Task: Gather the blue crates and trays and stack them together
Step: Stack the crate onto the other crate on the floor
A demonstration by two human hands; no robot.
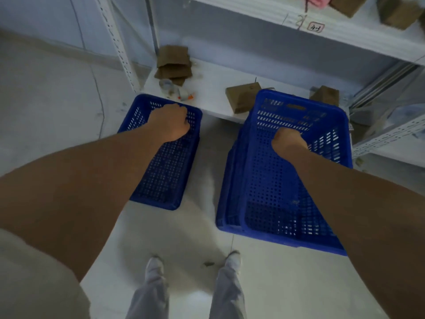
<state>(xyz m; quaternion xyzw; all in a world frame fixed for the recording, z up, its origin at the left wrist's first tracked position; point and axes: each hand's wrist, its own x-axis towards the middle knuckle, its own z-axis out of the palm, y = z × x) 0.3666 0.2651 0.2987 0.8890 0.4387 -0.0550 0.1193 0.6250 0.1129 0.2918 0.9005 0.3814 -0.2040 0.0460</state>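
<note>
A shallow blue perforated tray (164, 171) hangs above the floor at the left, and my left hand (170, 123) is clenched on its far rim. At the right is a larger, deeper blue crate (273, 187), nested in at least one more blue crate whose rim shows along its left side. My right hand (288, 140) is closed on the inside of its far wall. Both crates are empty and tilt towards me. My forearms cover part of each.
A white metal shelf unit (213, 93) stands just beyond the crates. Its low shelf carries brown cardboard boxes (241, 97), folded cardboard (173, 63) and a tape roll (166, 85). My feet (155, 265) stand on the pale tiled floor below.
</note>
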